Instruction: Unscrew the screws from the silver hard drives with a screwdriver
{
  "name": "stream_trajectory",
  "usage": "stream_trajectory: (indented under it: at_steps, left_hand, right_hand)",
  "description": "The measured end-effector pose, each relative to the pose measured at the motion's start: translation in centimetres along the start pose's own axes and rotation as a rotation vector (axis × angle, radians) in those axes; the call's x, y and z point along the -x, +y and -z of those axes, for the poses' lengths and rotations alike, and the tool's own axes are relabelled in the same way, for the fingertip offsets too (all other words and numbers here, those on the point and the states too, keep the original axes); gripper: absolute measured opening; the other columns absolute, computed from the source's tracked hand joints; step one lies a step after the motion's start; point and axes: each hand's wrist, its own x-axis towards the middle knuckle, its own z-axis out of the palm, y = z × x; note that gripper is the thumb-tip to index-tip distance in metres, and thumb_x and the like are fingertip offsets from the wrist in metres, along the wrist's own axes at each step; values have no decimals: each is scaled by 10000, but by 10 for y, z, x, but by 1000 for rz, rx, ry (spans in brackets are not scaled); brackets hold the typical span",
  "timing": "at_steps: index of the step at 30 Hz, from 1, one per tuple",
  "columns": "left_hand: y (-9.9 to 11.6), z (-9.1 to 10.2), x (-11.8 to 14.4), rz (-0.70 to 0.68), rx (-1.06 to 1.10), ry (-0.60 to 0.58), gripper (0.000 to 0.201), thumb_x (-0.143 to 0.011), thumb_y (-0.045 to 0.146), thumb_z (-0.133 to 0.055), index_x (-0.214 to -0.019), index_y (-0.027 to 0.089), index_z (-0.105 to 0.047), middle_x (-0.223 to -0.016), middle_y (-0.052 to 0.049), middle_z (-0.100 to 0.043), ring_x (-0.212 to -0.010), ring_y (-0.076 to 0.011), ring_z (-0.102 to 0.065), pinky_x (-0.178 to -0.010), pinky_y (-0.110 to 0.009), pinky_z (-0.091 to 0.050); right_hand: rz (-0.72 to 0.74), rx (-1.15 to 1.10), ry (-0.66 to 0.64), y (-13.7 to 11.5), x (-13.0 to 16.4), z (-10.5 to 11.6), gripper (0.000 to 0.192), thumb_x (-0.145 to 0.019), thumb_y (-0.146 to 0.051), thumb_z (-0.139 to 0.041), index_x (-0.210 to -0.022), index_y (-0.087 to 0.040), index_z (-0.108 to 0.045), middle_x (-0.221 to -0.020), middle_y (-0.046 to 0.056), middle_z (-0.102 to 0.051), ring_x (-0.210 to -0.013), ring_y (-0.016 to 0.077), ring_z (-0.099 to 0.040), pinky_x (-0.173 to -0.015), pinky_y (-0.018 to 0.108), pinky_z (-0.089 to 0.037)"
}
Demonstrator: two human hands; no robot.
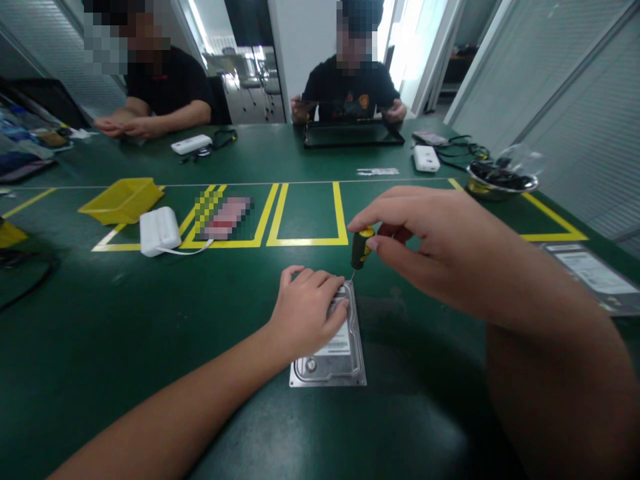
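A silver hard drive with a white label lies flat on the green table. My left hand lies across its upper left part, fingers bent over the far end and thumb on the label, holding it against the table. A short screwdriver with a black and yellow handle stands nearly upright in my right hand. Its handle is pinched between thumb and bent fingers, with the index finger at the top. The thin shaft reaches down to the drive's far right corner; whether its tip sits in a screw is too small to tell.
Yellow tape marks the table. A yellow bin, a white power bank cabled to a phone, and a metal bowl of dark parts lie beyond. Another drive is partly behind my right arm. Two people sit opposite.
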Motion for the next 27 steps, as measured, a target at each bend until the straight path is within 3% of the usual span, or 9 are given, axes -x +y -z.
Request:
stream_trajectory:
  at_steps: [10,19,27]
  left_hand:
    - [1,0,0,3,-1,-5,309,-923,359,-518,-1171,228,-649,-1116,-37,-707,-1027,-268,-611,-1012,-515,-302]
    - [0,-1,0,-3,4,-1,315,-923,359,-520,-1179,227,-648,-1116,-39,-710,-1016,-267,-611,-1003,-518,-303]
    - [0,-1,0,-6,4,5,314,-922,357,-520,-1175,229,-657,-1113,-40,-713,-1016,-264,-616,-1002,-512,-309]
  right_hand:
    - [-46,6,19,-2,-4,-2,162,-899,-292,-576,-933,-231,-722,-903,8,-684,-802,149,-602,-713,281,-412]
    - [-44,58,119,3,-3,-7,147,-879,-238,-584,-965,-199,-696,-908,28,-696,-789,175,-620,-719,307,-429]
    - [-1,3,112,5,-1,-6,220,-832,-116,-546,-961,-192,-708,-942,24,-706,-837,182,-635,-756,314,-466]
